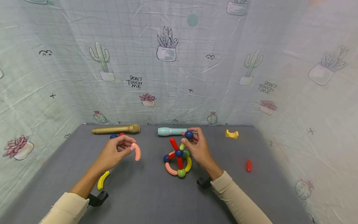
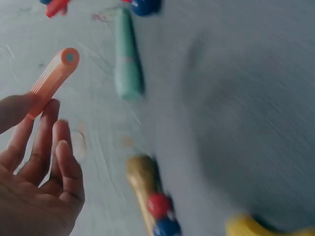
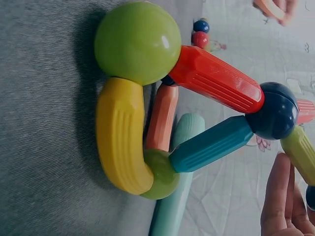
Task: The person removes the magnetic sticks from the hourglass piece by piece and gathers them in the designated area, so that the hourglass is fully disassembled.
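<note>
My left hand pinches a curved salmon-pink magnetic stick above the table; in the left wrist view one end of this stick faces the camera. At the middle of the table stands a structure of magnetic sticks and balls, with a ring base of curved sticks and a yellow stick. Straight red and teal sticks rise to a dark blue ball. My right hand holds another blue ball between thumb and fingers, at the upper end of a light-green stick joined to the structure.
Along the back lie a gold microphone and a mint microphone, partly behind my right hand. Blue and red balls sit behind my left hand. A yellow curved stick, a yellow block and a red stick lie apart.
</note>
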`<state>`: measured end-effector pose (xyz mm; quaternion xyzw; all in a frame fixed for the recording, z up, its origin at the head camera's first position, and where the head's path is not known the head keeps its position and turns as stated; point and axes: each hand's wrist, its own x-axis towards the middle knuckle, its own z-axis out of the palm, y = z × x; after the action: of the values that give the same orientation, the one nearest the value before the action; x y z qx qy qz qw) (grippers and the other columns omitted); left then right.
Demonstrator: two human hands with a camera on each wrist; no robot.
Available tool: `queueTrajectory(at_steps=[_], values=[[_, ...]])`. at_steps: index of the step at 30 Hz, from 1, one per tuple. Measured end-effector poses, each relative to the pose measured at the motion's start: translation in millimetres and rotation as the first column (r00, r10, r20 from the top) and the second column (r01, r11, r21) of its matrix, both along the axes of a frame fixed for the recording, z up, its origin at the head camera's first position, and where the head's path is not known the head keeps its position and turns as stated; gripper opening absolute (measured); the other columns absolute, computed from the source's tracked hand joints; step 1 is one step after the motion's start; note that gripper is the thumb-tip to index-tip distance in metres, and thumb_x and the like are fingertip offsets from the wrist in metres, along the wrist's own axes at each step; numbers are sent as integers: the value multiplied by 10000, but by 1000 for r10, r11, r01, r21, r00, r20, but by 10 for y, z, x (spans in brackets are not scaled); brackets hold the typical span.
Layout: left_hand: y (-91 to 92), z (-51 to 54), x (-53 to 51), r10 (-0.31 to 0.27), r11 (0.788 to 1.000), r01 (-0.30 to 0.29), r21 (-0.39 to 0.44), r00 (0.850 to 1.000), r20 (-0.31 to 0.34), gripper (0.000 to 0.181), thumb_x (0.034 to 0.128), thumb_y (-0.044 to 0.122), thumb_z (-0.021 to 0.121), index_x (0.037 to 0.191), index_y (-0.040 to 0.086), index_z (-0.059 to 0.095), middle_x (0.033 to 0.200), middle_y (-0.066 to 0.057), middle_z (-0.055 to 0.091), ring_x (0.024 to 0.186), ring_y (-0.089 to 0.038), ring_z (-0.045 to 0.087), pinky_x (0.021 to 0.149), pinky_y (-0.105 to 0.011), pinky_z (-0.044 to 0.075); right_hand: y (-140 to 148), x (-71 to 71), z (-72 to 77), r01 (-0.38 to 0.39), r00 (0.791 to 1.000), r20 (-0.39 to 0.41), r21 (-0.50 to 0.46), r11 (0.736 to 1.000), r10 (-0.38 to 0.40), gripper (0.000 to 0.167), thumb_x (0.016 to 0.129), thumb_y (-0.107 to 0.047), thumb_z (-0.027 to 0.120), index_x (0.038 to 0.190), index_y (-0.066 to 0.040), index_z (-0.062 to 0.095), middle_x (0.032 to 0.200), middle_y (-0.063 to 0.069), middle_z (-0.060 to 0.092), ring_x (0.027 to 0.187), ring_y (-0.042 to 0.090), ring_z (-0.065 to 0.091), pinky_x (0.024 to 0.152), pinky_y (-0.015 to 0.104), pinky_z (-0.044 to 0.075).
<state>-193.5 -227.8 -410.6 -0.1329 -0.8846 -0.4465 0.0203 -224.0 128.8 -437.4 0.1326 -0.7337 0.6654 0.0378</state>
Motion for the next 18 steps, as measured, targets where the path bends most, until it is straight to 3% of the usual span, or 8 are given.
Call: queueTrajectory(at_steps=[4, 9, 14, 18], values=[[-195, -68, 111, -15, 998, 17, -64, 999, 43, 224, 1036, 265, 719, 1218, 135, 742, 1137, -54, 764, 921, -156, 672, 779, -293, 557, 41, 40, -3, 6, 1000, -4, 23, 1000, -6, 460, 1032, -62, 688, 1447, -163, 518, 1367, 122, 697, 1021, 330, 681, 832, 266, 626], [-378, -158, 202, -51, 983, 63, -173, 996, 70, 212, 1016, 222, 741, 1189, 101, 760, 1030, -12, 778, 837, -87, 655, 715, -279, 539, 76, 75, -13, 10, 1000, -18, 51, 999, -9, 521, 1023, -39, 692, 1487, -214, 533, 1185, 171, 665, 943, 272, 707, 824, 280, 628], [-467, -250, 265, -76, 958, 108, -264, 988, 131, 189, 1003, 209, 752, 1148, 89, 769, 918, 39, 759, 707, -66, 592, 623, -257, 486, 82, 105, -61, 21, 1000, -3, 46, 999, -21, 529, 1004, -58, 728, 1478, -151, 514, 1112, 191, 704, 879, 207, 713, 833, 262, 620], [-493, -302, 306, -73, 938, 114, -328, 988, 135, 139, 986, 177, 765, 1094, 91, 772, 844, 61, 738, 635, -54, 537, 578, -262, 438, 61, 126, -76, 53, 998, 34, 25, 998, -54, 453, 989, -79, 754, 1387, -79, 537, 1098, 208, 729, 866, 183, 718, 830, 245, 619]])
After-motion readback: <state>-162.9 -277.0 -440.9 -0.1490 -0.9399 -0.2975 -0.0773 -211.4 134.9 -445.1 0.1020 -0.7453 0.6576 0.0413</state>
